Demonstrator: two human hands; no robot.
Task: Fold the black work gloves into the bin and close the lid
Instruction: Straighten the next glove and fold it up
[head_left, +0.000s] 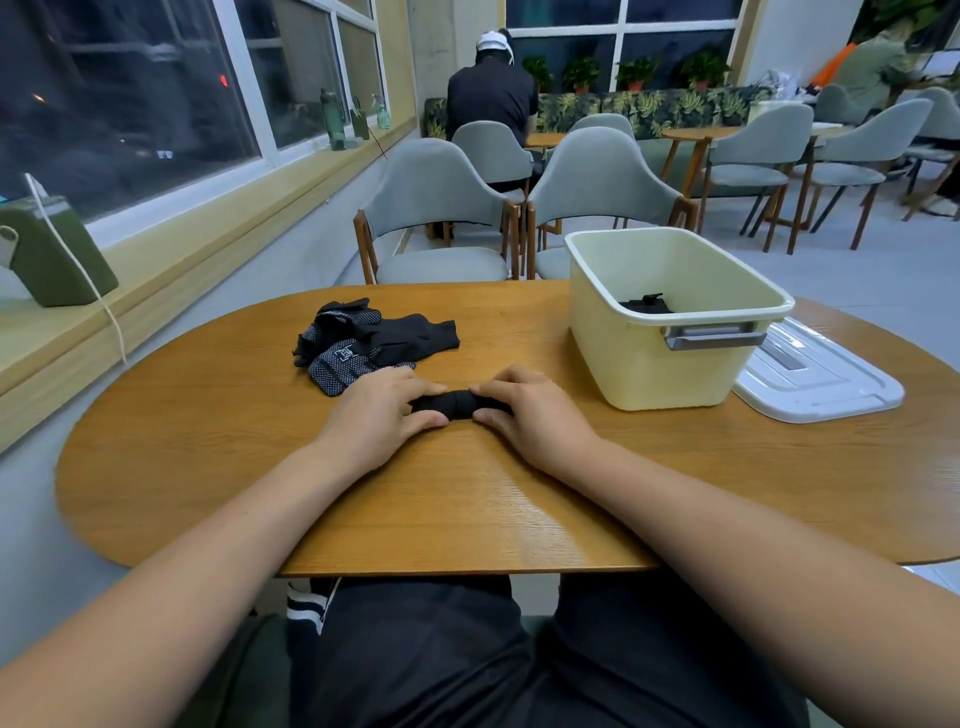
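A rolled-up black glove (453, 405) lies on the wooden table (467, 499) in front of me. My left hand (382, 415) grips its left end and my right hand (524, 410) grips its right end, fingers curled over it. A loose pile of black dotted work gloves (366, 340) lies just beyond my left hand. To the right stands the pale yellow bin (670, 364), open, with a black folded glove (647, 305) inside. Its white lid (815, 382) lies flat on the table to the right of the bin.
Two grey chairs (441, 208) stand at the table's far side. A green box with a white cord (52, 254) sits on the window ledge at left. A person in black sits with their back to me, further off.
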